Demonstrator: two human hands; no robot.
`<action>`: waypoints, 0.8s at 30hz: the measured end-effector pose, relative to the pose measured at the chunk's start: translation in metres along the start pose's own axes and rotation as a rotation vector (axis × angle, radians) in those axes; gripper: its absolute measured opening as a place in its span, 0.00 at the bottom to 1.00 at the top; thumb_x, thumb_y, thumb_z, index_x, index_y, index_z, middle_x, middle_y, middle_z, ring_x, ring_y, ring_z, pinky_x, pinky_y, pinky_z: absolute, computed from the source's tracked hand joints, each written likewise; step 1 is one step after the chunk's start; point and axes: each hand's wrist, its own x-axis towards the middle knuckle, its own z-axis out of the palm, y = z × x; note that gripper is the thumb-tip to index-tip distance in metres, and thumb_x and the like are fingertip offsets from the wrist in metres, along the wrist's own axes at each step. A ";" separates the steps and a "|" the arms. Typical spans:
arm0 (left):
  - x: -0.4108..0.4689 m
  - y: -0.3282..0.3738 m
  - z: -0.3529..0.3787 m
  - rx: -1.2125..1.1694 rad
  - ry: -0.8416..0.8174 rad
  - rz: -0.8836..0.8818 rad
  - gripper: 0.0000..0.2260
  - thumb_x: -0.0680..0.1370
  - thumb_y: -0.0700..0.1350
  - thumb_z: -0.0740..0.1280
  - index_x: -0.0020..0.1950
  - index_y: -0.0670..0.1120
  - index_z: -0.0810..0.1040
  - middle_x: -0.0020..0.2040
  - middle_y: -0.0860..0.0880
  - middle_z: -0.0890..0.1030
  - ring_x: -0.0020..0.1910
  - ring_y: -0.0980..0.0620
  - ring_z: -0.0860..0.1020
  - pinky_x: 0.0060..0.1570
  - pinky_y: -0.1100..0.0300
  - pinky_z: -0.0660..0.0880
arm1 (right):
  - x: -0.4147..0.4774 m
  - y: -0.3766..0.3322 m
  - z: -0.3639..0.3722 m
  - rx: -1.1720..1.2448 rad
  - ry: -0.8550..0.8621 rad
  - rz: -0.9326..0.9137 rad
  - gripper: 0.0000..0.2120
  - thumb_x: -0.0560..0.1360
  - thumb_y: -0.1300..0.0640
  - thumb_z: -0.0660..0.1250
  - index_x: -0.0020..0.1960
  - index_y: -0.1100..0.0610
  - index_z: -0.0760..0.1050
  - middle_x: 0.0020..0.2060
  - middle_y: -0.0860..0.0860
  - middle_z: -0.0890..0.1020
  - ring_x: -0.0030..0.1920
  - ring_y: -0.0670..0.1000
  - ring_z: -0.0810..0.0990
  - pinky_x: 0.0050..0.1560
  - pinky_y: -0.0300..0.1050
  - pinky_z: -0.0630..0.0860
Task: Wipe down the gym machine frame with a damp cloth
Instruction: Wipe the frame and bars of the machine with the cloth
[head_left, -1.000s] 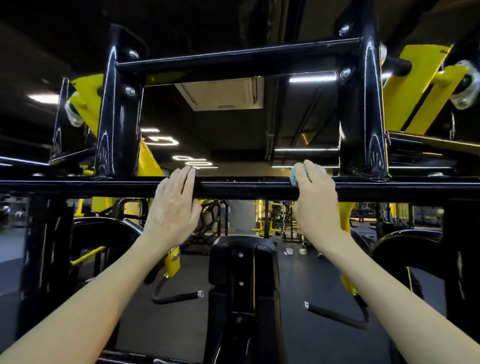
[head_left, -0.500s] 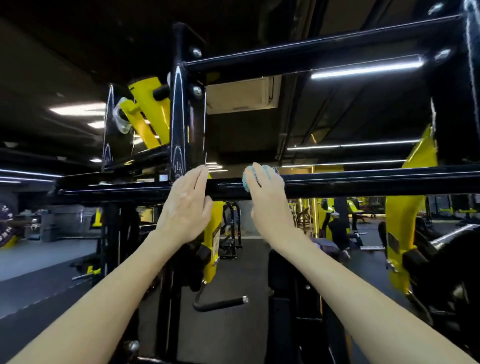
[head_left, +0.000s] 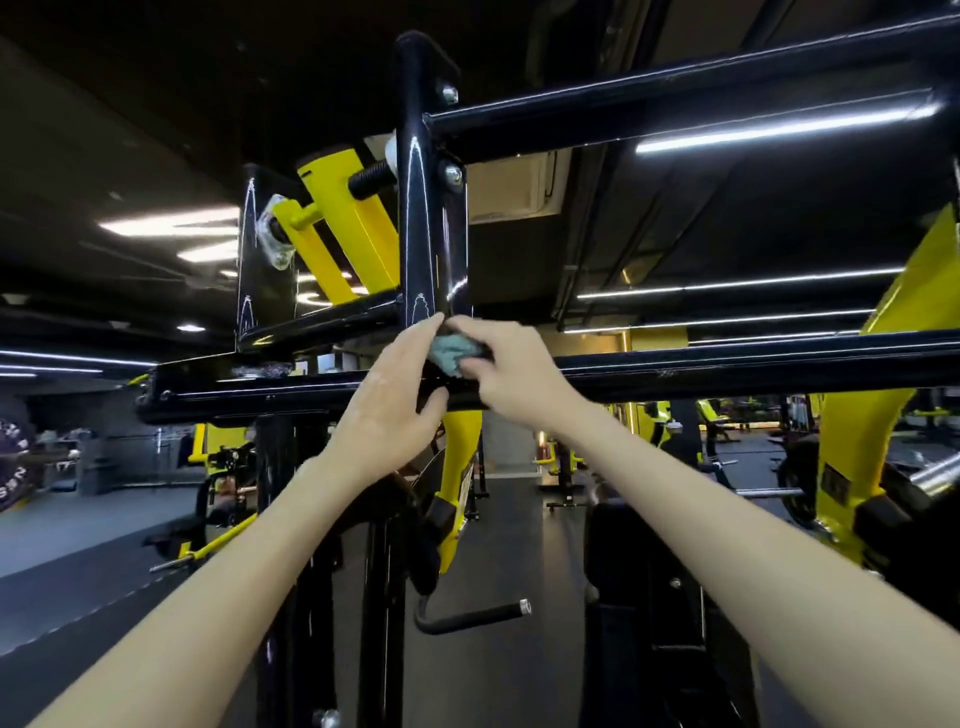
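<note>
The right hand (head_left: 514, 374) has its fingers curled over a small crumpled blue-grey cloth (head_left: 448, 354), pinching it against the gym machine's frame where the glossy black horizontal steel bar (head_left: 727, 366) meets the glossy black upright steel post (head_left: 420, 218). The left hand (head_left: 392, 400) comes up from the near left with its fingers stretched almost straight, the fingertips (head_left: 430, 328) touching the cloth's left edge at the foot of the post and the thumb laid across the front of the bar. It curls round nothing. The two hands sit just beside each other, the cloth between them, and both bare forearms reach up from the near edge.

The horizontal bar runs off to the right and left of the hands. Higher up, a second black round crossbar (head_left: 675, 98) is bolted to the post and runs to the right. Left of the post a bright yellow metal lever arm (head_left: 343, 223) tilts on a black pivot. Below the hands another yellow painted arm (head_left: 460, 462) hangs down, with a curved black handle with a silver end cap (head_left: 470, 618) beneath it. A black padded seat back (head_left: 649, 566) stands to the near right. Further yellow machines stand far off on the grey gym floor (head_left: 78, 540), and long white strip lights (head_left: 779, 127) line the dark ceiling
</note>
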 end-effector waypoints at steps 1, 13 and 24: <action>0.002 0.003 -0.002 -0.023 -0.013 -0.008 0.32 0.77 0.38 0.68 0.79 0.45 0.60 0.74 0.48 0.69 0.72 0.55 0.66 0.72 0.59 0.63 | 0.000 0.001 -0.007 -0.008 0.010 0.019 0.22 0.76 0.66 0.67 0.70 0.60 0.72 0.62 0.56 0.79 0.61 0.50 0.77 0.59 0.32 0.72; 0.041 0.029 0.000 0.032 -0.034 0.123 0.18 0.76 0.40 0.72 0.65 0.46 0.77 0.57 0.50 0.81 0.56 0.55 0.78 0.58 0.59 0.76 | -0.019 0.025 -0.045 0.142 0.013 0.037 0.27 0.78 0.59 0.67 0.75 0.57 0.65 0.66 0.51 0.77 0.65 0.47 0.75 0.67 0.49 0.73; 0.112 0.035 -0.013 0.185 0.042 -0.436 0.08 0.84 0.45 0.60 0.61 0.44 0.72 0.55 0.45 0.79 0.48 0.50 0.78 0.39 0.59 0.77 | -0.043 0.051 -0.092 -0.413 -0.118 -0.049 0.13 0.83 0.54 0.56 0.59 0.59 0.75 0.47 0.52 0.81 0.46 0.54 0.80 0.50 0.51 0.78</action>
